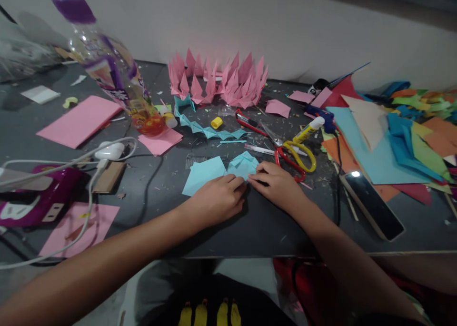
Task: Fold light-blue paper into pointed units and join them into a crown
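My left hand and my right hand lie close together on the dark table, fingertips meeting on a folded light-blue paper piece. Both hands have curled fingers pressing down on that paper. A flat light-blue sheet lies just left of it, partly under my left hand. Behind them runs a chain of folded blue pieces, and farther back stands a ring of pink folded paper points.
Red and yellow scissors, a glue stick and a yellow cap lie behind my right hand. A phone and a pile of coloured paper are at right. A plastic bottle, pink sheets, white cables and a purple device sit at left.
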`<state>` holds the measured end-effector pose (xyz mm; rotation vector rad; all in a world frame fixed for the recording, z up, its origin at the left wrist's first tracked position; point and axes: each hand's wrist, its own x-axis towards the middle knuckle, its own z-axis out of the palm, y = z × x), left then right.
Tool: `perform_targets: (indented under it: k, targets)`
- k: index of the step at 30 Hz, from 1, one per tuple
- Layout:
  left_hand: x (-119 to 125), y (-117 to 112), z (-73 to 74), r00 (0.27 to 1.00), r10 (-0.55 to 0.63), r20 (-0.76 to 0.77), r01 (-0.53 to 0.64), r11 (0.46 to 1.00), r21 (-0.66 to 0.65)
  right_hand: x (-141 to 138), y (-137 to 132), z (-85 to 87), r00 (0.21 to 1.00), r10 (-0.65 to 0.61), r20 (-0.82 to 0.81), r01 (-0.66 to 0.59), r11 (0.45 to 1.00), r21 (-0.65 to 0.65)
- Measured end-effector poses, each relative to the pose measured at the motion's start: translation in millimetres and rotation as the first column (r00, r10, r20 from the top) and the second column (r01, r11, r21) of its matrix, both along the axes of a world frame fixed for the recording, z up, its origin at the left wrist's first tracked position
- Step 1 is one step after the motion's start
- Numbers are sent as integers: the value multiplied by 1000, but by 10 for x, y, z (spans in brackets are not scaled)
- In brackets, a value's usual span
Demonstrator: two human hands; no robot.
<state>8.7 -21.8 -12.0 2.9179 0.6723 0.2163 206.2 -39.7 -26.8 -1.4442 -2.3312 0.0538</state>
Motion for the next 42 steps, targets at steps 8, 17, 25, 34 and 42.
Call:
perform_targets:
  k: [8, 17, 25, 34, 42]
  targets:
    - [-23, 57, 1, 998, -11, 68, 13, 1000, -27, 157, -9, 47, 999, -43, 7, 44, 971, -236]
    - [-65, 275, -120, 965, 30, 262, 9, 989, -150, 162, -17, 163, 997, 66, 28, -53, 938, -341]
    - [-82, 388, -130, 977, -58, 207, 77, 994, -82, 125, -77, 256, 995, 44, 90, -7, 930, -367]
    - [-7, 296, -57, 997, -38, 61, 35, 999, 37, 1, -49, 126, 967, 255, -24, -256, 963, -89]
    - [-78, 385, -68, 967, 13, 253, 46, 973, -228, -4, -61, 135, 959, 282, 29, -281, 959, -32]
